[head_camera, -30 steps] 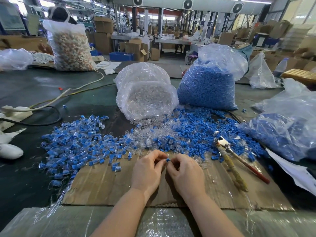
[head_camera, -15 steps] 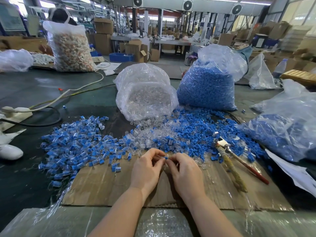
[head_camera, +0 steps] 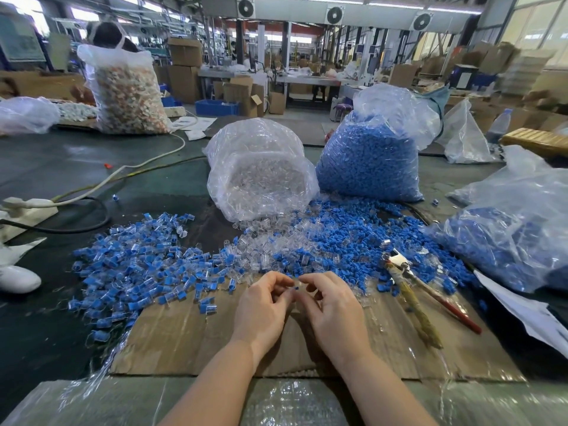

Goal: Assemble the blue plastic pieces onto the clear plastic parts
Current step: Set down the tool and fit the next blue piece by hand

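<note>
My left hand (head_camera: 263, 305) and my right hand (head_camera: 333, 305) meet over the cardboard sheet (head_camera: 172, 339), fingertips together. Between them they pinch one small clear plastic part with a blue piece (head_camera: 297, 286) at its end. Which hand holds which piece is hidden by the fingers. Loose clear parts (head_camera: 261, 244) spill from a clear bag (head_camera: 261, 176) just beyond my hands. Loose blue pieces (head_camera: 353, 238) lie to the right, below a bag of blue pieces (head_camera: 368, 161). A heap of joined blue-and-clear parts (head_camera: 135, 265) spreads to the left.
Pliers with red handles (head_camera: 430, 293) and a worn brush-like tool (head_camera: 412, 305) lie on the cardboard at my right. Another bag of blue pieces (head_camera: 516, 241) sits far right. A white cable (head_camera: 129, 170) and power strip (head_camera: 27, 207) lie at the left.
Both hands stay joined at the fingertips; they have shifted slightly away from me and the fingers have worked the small part between them.
</note>
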`<state>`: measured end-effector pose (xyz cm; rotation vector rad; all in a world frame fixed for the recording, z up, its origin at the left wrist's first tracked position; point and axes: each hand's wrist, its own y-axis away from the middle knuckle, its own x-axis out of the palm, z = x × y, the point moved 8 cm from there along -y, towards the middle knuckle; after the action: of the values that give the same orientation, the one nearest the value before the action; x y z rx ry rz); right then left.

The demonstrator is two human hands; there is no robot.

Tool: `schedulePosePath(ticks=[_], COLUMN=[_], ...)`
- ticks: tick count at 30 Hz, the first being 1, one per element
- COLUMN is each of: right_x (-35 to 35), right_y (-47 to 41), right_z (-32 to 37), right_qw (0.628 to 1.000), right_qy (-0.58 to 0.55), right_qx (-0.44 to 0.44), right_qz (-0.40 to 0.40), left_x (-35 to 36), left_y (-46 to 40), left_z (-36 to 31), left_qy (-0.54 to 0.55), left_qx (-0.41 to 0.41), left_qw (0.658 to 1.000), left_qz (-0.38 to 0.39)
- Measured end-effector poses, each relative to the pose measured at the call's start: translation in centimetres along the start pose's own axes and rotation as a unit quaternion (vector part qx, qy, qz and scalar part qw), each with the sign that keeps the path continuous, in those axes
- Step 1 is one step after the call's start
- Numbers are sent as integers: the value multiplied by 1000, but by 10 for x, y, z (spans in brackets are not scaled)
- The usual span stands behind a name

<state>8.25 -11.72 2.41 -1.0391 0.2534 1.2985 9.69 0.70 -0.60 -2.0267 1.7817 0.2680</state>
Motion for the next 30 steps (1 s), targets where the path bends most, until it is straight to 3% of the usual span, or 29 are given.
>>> schedulePosePath(ticks=[4, 8, 11, 14, 20, 25, 28, 30], right_x=[-22, -63, -84, -84, -82, -86, -86, -79], right_y=[-6, -1, 9, 20, 17, 7, -8, -16], right_z=[-19, -63, -101, -129, -139, -125, -95, -67], right_qw=[997, 959, 890, 854, 851, 879, 919, 954], right_qy=[56, 221, 331, 320, 329, 322, 301, 221], right_qx=[36, 172, 312, 387, 381, 333, 237, 175], right_qz=[-25, -37, 37, 134, 148, 111, 89, 100], left_x=[0, 1, 1, 2, 0, -4, -4, -4], left_y=[0, 0, -1, -3, -8, -9, -11, -12], left_z=[2, 1, 0, 0, -2, -1, -1, -1], left_qy=[9, 6, 14, 15, 37, 100, 169, 210], left_qx=[-11, -11, -10, -14, -35, -76, -113, -141], left_qw=[1000, 1000, 1000, 1000, 999, 992, 979, 967], left_qz=[0, 9, 5, 9, 9, -10, -25, -33])
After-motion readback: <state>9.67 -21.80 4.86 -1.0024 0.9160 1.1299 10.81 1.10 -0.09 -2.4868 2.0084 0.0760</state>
